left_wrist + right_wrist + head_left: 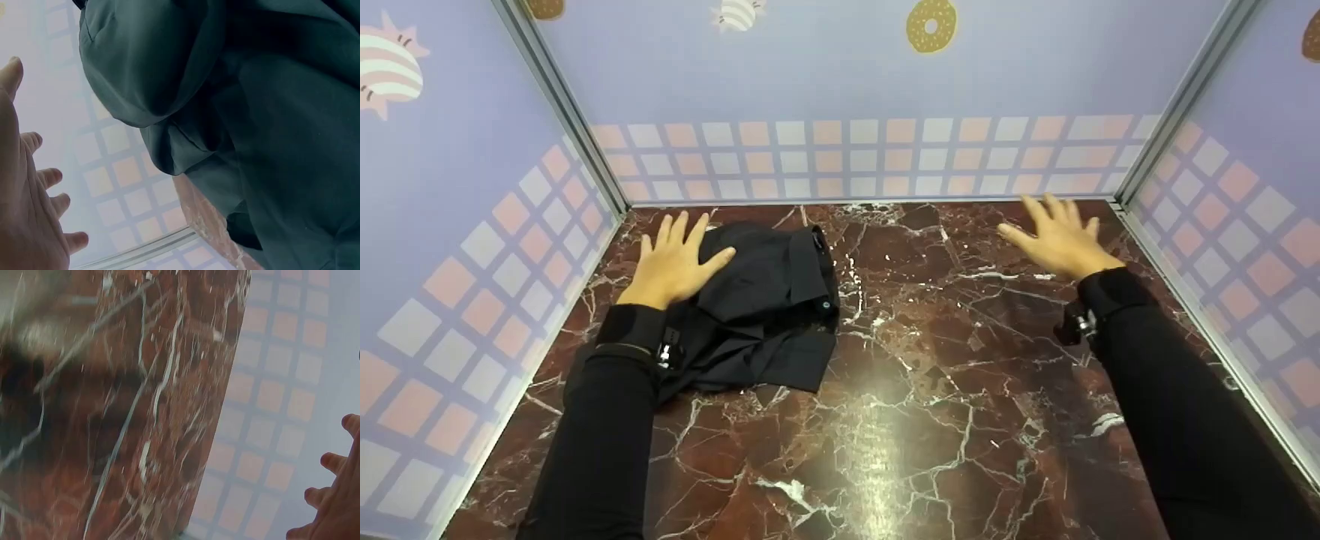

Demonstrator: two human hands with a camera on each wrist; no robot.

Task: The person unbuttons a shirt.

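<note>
A black garment [757, 292] lies in a loosely folded heap on the left part of the marble-patterned table, with a small round button near its right edge. My left hand [671, 262] is spread above the heap's left side, and its fingers are straight. In the left wrist view the dark cloth [281, 129] fills the right side, apart from the left hand [34, 191]. Over the right part of the table my right hand [1061, 238] is spread too, holding nothing. The right wrist view shows its fingertips [332, 464] at the edge, with bare tabletop beside them.
Lilac panels [840, 82] with pink and white squares wall in the table at the back and both sides. Grey metal posts [1177, 105] stand at the back corners. The brown, white-veined tabletop [915, 420] reflects light near the front.
</note>
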